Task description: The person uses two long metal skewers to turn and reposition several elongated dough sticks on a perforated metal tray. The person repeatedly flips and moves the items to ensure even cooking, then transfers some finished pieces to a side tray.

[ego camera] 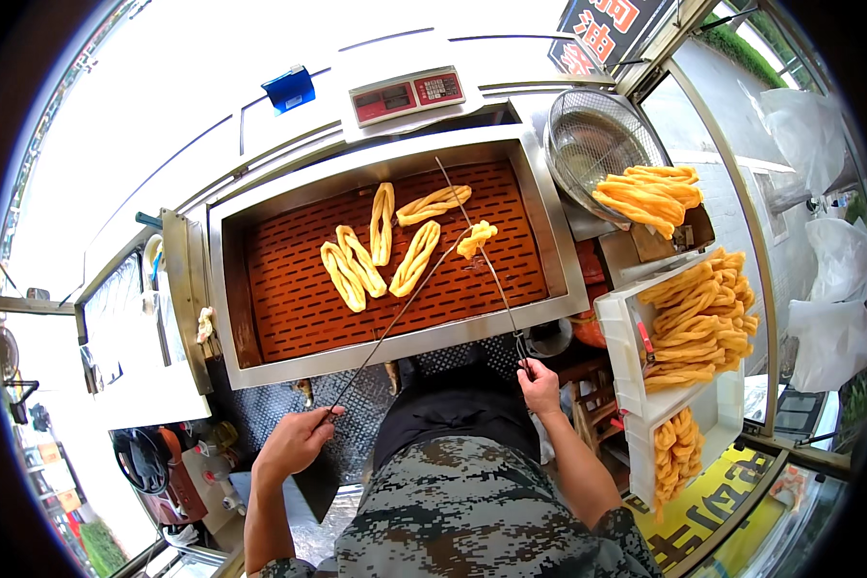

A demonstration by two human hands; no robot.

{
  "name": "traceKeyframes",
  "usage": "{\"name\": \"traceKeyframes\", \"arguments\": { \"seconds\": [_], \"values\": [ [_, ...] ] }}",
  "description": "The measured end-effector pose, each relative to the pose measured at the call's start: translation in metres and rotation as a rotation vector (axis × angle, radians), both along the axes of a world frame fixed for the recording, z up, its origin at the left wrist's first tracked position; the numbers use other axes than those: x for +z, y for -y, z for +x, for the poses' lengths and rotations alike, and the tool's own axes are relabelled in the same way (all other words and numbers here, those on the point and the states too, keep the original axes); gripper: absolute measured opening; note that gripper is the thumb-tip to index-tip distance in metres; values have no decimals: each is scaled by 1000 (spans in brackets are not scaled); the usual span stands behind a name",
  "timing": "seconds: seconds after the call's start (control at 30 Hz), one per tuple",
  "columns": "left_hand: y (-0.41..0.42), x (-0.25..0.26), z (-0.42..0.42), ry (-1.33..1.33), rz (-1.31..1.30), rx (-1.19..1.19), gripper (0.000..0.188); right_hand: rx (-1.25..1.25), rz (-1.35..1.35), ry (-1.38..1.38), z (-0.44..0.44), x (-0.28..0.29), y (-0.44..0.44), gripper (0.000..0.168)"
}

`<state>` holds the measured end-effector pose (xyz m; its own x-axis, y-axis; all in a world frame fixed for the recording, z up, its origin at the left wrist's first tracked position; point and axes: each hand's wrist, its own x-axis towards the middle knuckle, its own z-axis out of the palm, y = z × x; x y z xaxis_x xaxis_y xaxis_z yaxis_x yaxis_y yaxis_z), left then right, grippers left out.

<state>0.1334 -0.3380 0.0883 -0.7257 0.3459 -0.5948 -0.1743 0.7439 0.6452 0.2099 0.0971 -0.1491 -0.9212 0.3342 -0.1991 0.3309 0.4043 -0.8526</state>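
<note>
My left hand (300,437) grips one long thin metal rod (404,311), and my right hand (538,386) grips the looped handle of another long metal rod (497,278). Both reach over the deep fryer (296,282) with its slotted plate and reddish-brown oil. Near the rods' crossing, at the fryer's right side, is a small crumpled piece of fried dough (476,240). The right rod's far part passes over a fried dough stick (433,205). To the left of the rods lie several more pale golden dough sticks (381,224), one of them (415,259) close beside the left rod.
Behind the fryer stands a digital scale (407,96). A wire mesh basket (600,137) at the back right has fried dough sticks (650,196) at its edge. White plastic crates (618,354) with more sticks stand at the right. A metal panel (186,289) rises on the left.
</note>
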Motion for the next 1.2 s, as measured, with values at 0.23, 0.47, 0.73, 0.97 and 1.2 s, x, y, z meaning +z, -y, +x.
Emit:
{"name": "traceKeyframes", "arguments": {
  "seconds": [0.23, 0.47, 0.73, 0.97, 1.2],
  "values": [
    [9, -9, 8, -45, 120, 194, 31, 2, 7, 14, -4, 6, 4, 21],
    [4, -79, 5, -16, -65, 253, 31, 0, -10, 47, 7, 7, 8, 21],
    [-8, -140, 4, -188, -279, 13, 27, -53, 30, 43, 24, 4, -2, 21],
    [-26, -164, -13, 265, 129, 326, 29, -32, 55, 131, 36, 8, -9, 21],
    [-15, -158, -8, 747, 840, 722, 36, 11, 62, 222, 44, 17, -22, 22]
  ]
}}
